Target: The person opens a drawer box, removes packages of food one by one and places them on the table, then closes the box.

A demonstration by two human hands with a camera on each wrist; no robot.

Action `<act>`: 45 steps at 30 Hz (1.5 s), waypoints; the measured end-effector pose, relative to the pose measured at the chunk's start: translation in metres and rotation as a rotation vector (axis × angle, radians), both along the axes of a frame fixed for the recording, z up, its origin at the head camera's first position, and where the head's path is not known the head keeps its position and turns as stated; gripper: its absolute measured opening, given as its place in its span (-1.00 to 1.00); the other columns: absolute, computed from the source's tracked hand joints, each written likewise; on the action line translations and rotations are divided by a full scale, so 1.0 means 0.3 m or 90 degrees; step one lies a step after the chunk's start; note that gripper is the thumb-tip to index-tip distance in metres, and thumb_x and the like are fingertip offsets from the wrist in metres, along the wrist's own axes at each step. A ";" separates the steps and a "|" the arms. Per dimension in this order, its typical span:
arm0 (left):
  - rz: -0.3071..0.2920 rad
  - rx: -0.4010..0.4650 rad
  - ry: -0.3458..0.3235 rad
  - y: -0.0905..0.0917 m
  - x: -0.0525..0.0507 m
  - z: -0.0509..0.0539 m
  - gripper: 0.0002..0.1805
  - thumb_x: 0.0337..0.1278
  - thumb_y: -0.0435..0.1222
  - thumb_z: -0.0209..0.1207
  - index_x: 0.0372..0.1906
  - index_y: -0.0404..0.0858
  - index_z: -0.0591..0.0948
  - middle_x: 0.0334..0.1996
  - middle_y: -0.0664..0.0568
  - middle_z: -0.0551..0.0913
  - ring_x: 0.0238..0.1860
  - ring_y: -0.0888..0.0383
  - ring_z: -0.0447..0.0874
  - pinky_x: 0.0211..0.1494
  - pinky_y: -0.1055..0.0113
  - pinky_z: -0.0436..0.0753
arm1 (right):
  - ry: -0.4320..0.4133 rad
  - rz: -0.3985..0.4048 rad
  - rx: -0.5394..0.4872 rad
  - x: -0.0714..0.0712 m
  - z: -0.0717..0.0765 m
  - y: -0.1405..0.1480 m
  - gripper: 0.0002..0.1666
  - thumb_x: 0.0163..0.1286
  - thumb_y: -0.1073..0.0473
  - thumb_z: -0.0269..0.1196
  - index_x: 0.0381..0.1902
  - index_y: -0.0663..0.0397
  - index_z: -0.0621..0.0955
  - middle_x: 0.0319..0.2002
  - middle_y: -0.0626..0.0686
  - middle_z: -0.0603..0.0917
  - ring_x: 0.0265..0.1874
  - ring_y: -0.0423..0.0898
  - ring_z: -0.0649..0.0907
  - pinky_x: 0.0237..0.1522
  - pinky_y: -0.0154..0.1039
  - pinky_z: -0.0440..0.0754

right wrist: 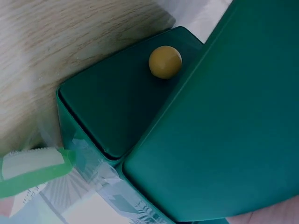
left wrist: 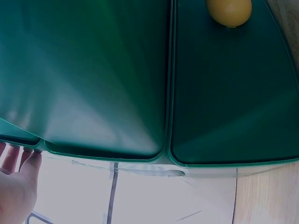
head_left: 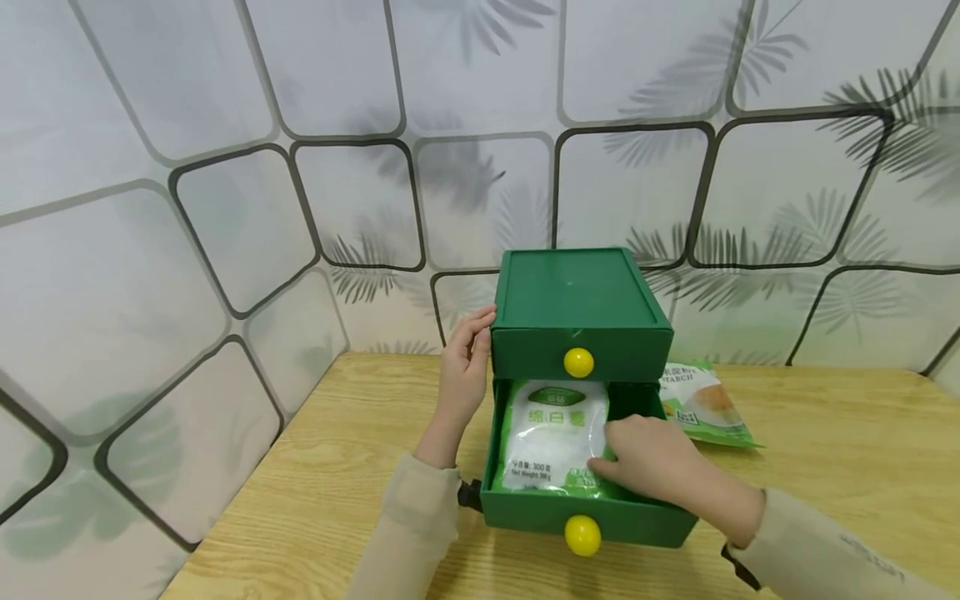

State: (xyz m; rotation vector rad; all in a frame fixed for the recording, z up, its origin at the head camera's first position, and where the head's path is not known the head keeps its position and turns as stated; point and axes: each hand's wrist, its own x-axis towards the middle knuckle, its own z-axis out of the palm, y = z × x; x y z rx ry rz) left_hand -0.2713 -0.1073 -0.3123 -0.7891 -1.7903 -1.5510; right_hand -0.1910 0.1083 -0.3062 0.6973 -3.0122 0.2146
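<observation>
A green two-drawer box (head_left: 570,287) with round yellow knobs stands on the table, its lower drawer (head_left: 585,517) pulled out. In that drawer lies a white and green bag of sugar (head_left: 551,437), face up, with a 300 g label. My right hand (head_left: 652,458) reaches into the drawer, gripping the bag's right edge with the thumb over its face; the other fingertips are hidden. In the right wrist view only a strip of that hand (right wrist: 268,215) shows. My left hand (head_left: 465,362) touches the box's left side with extended fingers, also seen in the left wrist view.
Behind the drawer on the right lies a white and green bag of starch (head_left: 701,404), partly covered by the box. The wooden table (head_left: 847,467) extends both ways. A patterned curtain-like backdrop (head_left: 487,183) hangs behind and to the left. The upper drawer (head_left: 525,354) is closed.
</observation>
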 end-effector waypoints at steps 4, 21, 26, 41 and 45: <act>-0.002 0.000 -0.004 0.003 0.012 0.011 -0.71 0.26 -0.51 -0.17 -0.01 -0.56 0.43 0.07 -0.29 0.37 0.15 -0.06 0.27 0.18 0.20 0.28 | -0.007 0.006 -0.015 -0.003 0.002 0.005 -0.57 0.09 -0.04 0.28 -0.75 -0.01 0.34 -0.79 -0.09 0.19 -0.78 -0.20 0.27 -0.74 -0.35 0.12; -0.002 -0.010 0.000 0.004 0.035 0.029 -0.73 0.24 -0.55 -0.17 -0.04 -0.60 0.43 0.06 -0.32 0.37 0.14 -0.11 0.26 0.17 0.14 0.28 | -0.141 0.026 -0.205 -0.009 0.012 -0.014 -0.79 0.18 0.19 0.22 -0.49 0.14 0.40 -0.68 -0.02 0.26 -0.65 -0.15 0.30 -0.57 -0.27 0.27; 0.004 -0.017 0.009 -0.002 0.006 0.003 -0.72 0.27 -0.48 -0.15 -0.03 -0.53 0.45 0.08 -0.24 0.38 0.16 -0.03 0.27 0.17 0.19 0.30 | -0.218 0.029 -0.319 -0.022 0.009 -0.004 -0.72 0.20 0.27 0.16 -0.57 0.12 0.27 -0.65 -0.03 0.12 -0.64 -0.13 0.18 -0.56 -0.25 0.14; 0.002 -0.027 0.025 -0.006 -0.001 -0.001 -0.71 0.29 -0.43 -0.15 -0.02 -0.51 0.45 0.08 -0.22 0.38 0.15 0.01 0.28 0.17 0.21 0.31 | -0.461 -0.082 -0.547 -0.044 0.011 0.006 -0.28 0.25 0.27 0.05 0.17 0.70 0.04 0.21 0.53 0.03 0.17 0.33 0.16 0.03 0.14 0.31; 0.001 -0.026 0.021 -0.007 -0.003 -0.003 -0.72 0.28 -0.46 -0.15 -0.02 -0.50 0.46 0.09 -0.22 0.38 0.15 0.00 0.28 0.17 0.21 0.30 | -0.472 -0.071 -0.536 -0.050 0.010 0.002 -0.31 0.26 0.28 0.06 0.16 0.69 0.08 0.12 0.53 0.18 0.04 0.27 0.36 0.01 0.08 0.36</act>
